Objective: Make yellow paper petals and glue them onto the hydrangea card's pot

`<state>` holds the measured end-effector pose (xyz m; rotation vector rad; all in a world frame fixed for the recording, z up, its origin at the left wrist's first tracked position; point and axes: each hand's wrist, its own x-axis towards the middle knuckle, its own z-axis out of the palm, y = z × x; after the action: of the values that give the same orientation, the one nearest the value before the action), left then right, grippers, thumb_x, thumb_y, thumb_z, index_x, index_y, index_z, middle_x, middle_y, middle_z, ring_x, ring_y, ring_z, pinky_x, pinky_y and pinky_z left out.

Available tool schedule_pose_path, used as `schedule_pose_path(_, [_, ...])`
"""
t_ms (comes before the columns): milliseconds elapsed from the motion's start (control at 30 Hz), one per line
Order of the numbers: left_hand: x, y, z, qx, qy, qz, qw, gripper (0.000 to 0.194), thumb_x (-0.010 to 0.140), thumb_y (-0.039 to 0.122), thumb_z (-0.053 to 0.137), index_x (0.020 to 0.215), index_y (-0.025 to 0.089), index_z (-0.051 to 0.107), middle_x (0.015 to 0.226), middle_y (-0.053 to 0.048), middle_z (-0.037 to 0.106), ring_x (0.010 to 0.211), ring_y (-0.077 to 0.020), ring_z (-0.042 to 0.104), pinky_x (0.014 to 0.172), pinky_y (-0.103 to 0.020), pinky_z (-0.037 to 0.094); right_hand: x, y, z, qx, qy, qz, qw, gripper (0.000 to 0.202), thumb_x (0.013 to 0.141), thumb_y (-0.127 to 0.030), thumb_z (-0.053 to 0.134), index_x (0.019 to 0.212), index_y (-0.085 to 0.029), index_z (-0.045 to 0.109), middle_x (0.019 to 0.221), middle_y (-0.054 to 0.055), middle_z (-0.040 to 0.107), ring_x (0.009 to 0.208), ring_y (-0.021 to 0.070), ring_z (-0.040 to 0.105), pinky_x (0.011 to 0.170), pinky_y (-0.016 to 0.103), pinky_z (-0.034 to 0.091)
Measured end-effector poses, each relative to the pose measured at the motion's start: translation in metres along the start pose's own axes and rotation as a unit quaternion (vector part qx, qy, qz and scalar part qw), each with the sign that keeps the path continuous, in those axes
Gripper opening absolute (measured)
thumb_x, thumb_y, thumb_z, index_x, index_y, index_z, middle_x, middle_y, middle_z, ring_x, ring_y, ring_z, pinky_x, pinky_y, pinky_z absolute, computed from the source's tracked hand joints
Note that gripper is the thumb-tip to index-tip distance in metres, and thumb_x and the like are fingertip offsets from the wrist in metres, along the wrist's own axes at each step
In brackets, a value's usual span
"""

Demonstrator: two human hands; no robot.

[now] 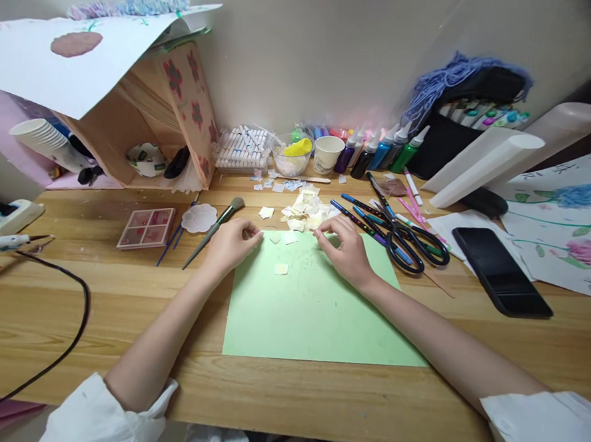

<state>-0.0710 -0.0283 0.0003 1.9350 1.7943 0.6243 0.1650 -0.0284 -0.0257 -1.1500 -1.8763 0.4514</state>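
A green sheet [311, 320] is laid flat on the wooden table [296, 401], its far left corner perhaps steadied by the left hand [234, 243]. Thumb and fingertips are brought nearly together on both hands; whether anything is pinched cannot be told. The right hand [346, 250] is held at the far edge, seemingly within easy reach of the pale scraps [305, 210]. The sheet's near half is left open; room on the right is narrowed by scissors [394, 223].
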Motion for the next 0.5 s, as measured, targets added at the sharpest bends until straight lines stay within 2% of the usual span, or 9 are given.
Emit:
schedule_pose_path(100, [-0.001, 0.009, 0.009, -0.195, -0.014, -0.011, 0.981, 0.029, 0.077, 0.044, 0.058, 0.075, 0.015, 0.062, 0.075, -0.005, 0.066, 0.065, -0.014, 0.057, 0.058, -0.024, 0.04, -0.001, -0.003, 0.0, 0.039, -0.031, -0.002, 0.999, 0.011, 0.087, -0.023, 0.051, 0.075, -0.021, 0.052, 0.075, 0.002, 0.056, 0.072, 0.0171, 0.051, 0.069, 0.031, 0.041])
schedule_pose_path(200, [-0.006, 0.022, 0.017, -0.33, -0.08, -0.042, 0.94, 0.031, 0.077, 0.045, 0.058, 0.081, 0.014, 0.063, 0.073, -0.003, 0.065, 0.054, -0.009, 0.052, 0.051, -0.021, 0.038, -0.003, -0.007, -0.001, 0.076, -0.083, -0.015, 0.994, 0.005, 0.086, -0.022, 0.052, 0.083, -0.021, 0.055, 0.078, 0.001, 0.057, 0.07, 0.0145, 0.053, 0.066, 0.028, 0.042])
schedule_pose_path(333, [-0.013, 0.034, 0.027, -0.39, -0.114, -0.042, 0.913, 0.03, 0.077, 0.043, 0.059, 0.079, 0.013, 0.065, 0.068, -0.001, 0.063, 0.048, -0.0058, 0.047, 0.048, -0.019, 0.036, -0.007, -0.012, 0.0, 0.098, -0.112, -0.016, 0.989, 0.003, 0.085, -0.023, 0.055, 0.087, -0.022, 0.057, 0.081, 0.001, 0.058, 0.069, 0.0132, 0.054, 0.067, 0.027, 0.044])
schedule_pose_path(500, [-0.019, 0.041, 0.034, -0.38, -0.131, -0.028, 0.915, 0.031, 0.077, 0.043, 0.06, 0.079, 0.013, 0.066, 0.07, -0.002, 0.066, 0.049, -0.0068, 0.051, 0.048, -0.02, 0.038, -0.009, -0.011, 0.003, 0.129, -0.107, 0.008, 0.986, 0.012, 0.082, -0.027, 0.06, 0.092, -0.022, 0.056, 0.083, 0.001, 0.06, 0.069, 0.013, 0.056, 0.066, 0.027, 0.046])
